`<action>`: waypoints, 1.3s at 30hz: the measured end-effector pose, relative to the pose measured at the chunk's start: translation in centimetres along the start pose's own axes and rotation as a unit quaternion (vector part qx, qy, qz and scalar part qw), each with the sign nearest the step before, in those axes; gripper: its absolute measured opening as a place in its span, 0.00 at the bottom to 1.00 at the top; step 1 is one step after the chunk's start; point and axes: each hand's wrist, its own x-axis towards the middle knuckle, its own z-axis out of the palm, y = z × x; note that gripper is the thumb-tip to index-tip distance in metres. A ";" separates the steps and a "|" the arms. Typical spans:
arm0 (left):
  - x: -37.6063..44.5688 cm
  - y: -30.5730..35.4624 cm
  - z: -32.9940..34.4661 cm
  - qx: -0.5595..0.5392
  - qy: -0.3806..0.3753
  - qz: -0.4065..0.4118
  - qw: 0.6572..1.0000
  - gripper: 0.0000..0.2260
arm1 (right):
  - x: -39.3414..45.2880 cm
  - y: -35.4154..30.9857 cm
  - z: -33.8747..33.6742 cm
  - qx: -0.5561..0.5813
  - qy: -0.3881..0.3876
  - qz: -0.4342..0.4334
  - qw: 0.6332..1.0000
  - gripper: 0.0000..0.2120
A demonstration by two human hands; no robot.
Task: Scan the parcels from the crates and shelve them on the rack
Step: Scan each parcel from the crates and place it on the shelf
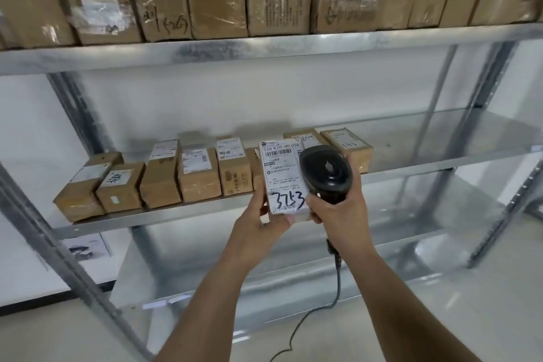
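1. We hold the parcel upright in our left hand, fingers curled round its lower end, long axis vertical, label w/ "3753" facing us.
2. Right hand grips the scanner, touching parcel's right edge.
3. Middle shelf behind: box row at left, free space to the right.

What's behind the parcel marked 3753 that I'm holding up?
Behind the parcel runs the middle shelf with its row of small cardboard boxes. One box directly behind shows only as a sliver; the parcel and the scanner cover the rest.
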 end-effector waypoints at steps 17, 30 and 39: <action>16.6 1.5 10.2 -0.031 -0.114 0.042 0.992 0.29 | 14.2 3.0 -7.6 -0.069 0.107 0.021 0.992 0.49; 25.2 4.2 23.4 -0.056 -0.116 0.039 0.991 0.27 | 25.4 7.1 -19.8 -0.080 0.068 0.010 0.994 0.46; 29.2 5.6 32.6 0.030 -0.007 -0.019 0.999 0.21 | 34.0 12.7 -26.6 -0.064 -0.022 0.052 0.996 0.49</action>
